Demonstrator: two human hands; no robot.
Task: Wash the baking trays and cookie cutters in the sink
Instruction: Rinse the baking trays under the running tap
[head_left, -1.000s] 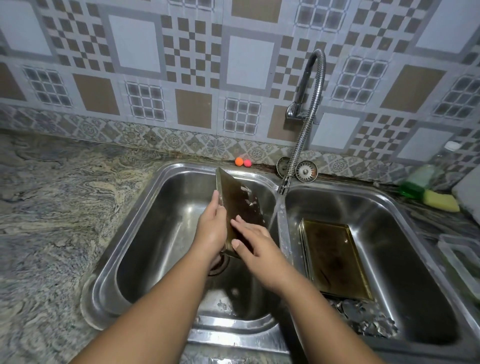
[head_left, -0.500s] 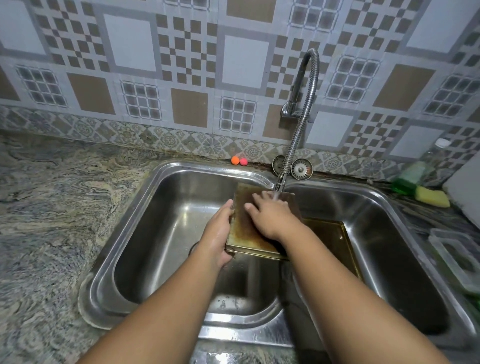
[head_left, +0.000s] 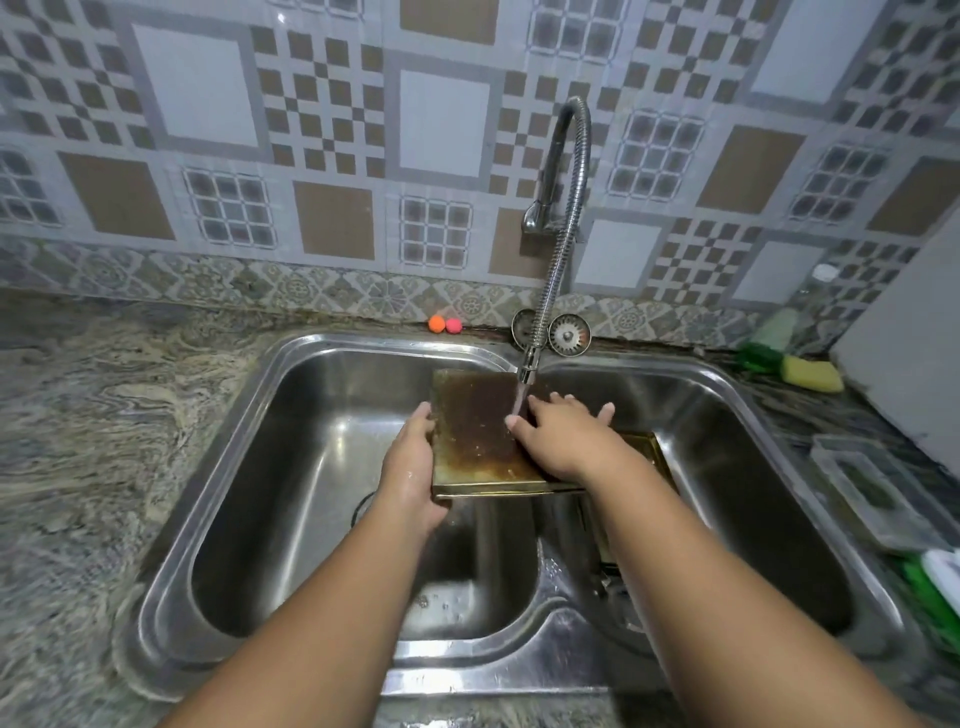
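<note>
Your left hand (head_left: 410, 467) grips the left edge of a brown-stained baking tray (head_left: 478, 431), fingers curled on its rim. Your right hand (head_left: 561, 441) lies flat on the tray's top, fingers spread wide, holding nothing. The tray is approx. level, above the divider btwn the two basins of the steel sink (head_left: 322, 345). Water from the flexible faucet (head_left: 569, 208) runs onto the tray just beside your right index finger. A 2nd tray (head_left: 649, 447) lies in the right basin, mostly hidden by your right arm. Behind the sink: two small balls (head_left: 437, 323), orange & pink, and two drain strainers (head_left: 570, 334). A yellow sponge (head_left: 813, 373) sits on the counter at right.
</note>
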